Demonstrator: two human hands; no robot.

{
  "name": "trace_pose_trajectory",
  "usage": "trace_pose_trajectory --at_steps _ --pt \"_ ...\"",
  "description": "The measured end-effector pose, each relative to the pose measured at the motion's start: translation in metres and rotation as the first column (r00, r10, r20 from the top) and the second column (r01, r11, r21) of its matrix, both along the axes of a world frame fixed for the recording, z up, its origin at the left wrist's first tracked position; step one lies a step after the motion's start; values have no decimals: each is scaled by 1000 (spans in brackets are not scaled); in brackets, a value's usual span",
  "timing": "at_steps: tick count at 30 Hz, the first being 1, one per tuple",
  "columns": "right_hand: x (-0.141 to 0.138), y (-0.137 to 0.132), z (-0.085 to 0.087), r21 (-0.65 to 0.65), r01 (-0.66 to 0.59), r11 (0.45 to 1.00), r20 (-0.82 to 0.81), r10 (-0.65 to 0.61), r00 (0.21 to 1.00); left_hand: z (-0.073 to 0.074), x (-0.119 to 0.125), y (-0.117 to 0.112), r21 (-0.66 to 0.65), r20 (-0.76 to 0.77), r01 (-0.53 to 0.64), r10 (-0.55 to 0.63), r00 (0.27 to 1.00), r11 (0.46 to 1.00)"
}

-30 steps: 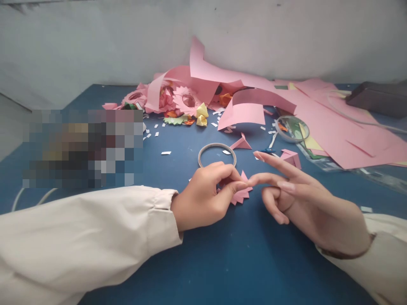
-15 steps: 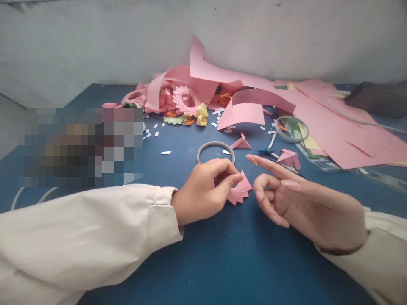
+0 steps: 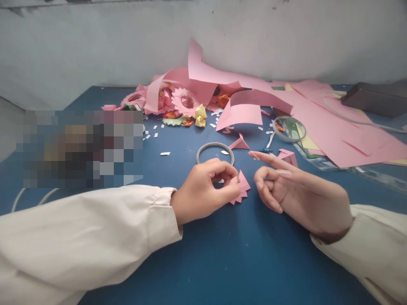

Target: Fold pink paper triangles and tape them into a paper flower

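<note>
My left hand is closed, thumb and forefinger pinched at the near edge of a pink folded paper with a zigzag rim. The hand covers the paper's left part. Just to the right, my right hand hovers with nothing visible in it; its forefinger and thumb stretch out apart while the other fingers curl loosely. A roll of tape lies directly behind my left hand. Beyond the fingertips are a small pink folded piece and another pink folded piece behind my right hand.
Pink paper flowers and curled pink strips pile up along the wall. White scraps are scattered on the blue table. Further right lie a second tape roll, pink sheets and a dark box.
My left thumb and forefinger have shifted slightly down over the pink folded paper. My right hand has moved a little left and up, and its forefinger now overlaps the blue-handled item behind it.
</note>
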State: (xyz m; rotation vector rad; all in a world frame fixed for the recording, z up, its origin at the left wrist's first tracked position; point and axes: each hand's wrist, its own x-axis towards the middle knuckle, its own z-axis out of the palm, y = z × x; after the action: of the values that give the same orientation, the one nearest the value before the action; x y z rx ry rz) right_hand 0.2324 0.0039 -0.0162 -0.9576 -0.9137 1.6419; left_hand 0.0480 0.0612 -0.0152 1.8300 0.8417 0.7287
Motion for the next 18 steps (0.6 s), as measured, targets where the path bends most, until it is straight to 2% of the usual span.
trace_pose_trajectory --at_steps 12,18 --pt "1 0 -1 -33 -6 999 -37 4 999 0 1 -1 -14 54 -22 22 998 1000" --pt "2 2 -2 3 -24 1000 -45 24 999 1 0 -3 -5 93 -6 7 996 1000"
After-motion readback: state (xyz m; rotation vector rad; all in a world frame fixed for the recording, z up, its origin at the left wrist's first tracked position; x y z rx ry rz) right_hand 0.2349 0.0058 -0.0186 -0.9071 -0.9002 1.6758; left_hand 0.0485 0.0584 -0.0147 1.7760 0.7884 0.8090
